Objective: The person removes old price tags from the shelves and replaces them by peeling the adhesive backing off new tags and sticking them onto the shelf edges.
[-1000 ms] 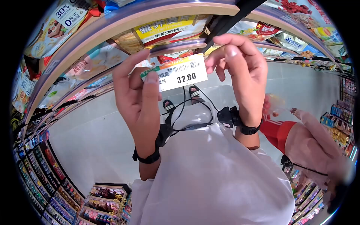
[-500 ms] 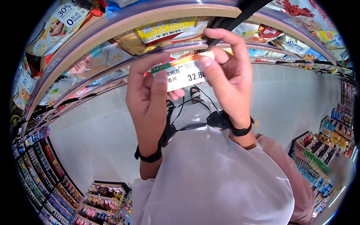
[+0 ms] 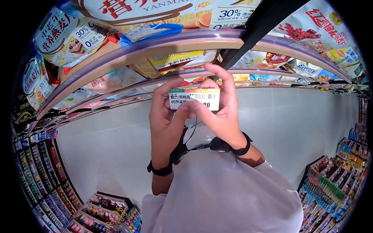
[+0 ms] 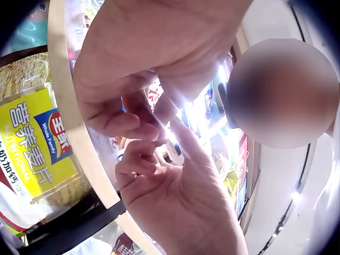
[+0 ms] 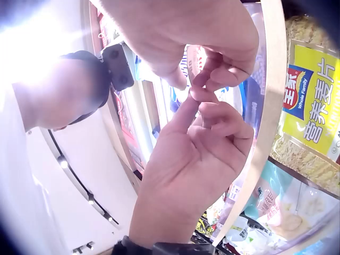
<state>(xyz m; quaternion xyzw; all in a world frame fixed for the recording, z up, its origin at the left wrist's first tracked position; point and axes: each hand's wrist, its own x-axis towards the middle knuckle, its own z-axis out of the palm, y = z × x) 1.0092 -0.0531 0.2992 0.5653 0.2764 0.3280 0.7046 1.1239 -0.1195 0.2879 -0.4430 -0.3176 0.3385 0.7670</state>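
A small white price label (image 3: 212, 98) with a green and orange top strip is held up in front of the shelves in the head view, its printed side facing the head camera. My left hand (image 3: 165, 116) pinches its left part, thumb across the lower front and fingers behind. From the other side my right hand (image 3: 223, 122) pinches it too, its thumb covering part of the price. The two thumb tips meet near the label's lower middle, and the right index finger sticks up above it. In both wrist views the fingers mostly hide the label.
Beyond the hands, curved shelf edges (image 3: 128, 48) run across the view. Bags of oatmeal (image 3: 72, 39) fill the upper shelf, and a yellow cereal bag (image 3: 176, 58) lies below. A black shelf post (image 3: 256, 39) stands right of centre. Racks of small goods (image 3: 330, 186) stand behind.
My right hand has come in from the right and now holds the label with the left. The label is lower in the view and more level. The person at the right has left view.
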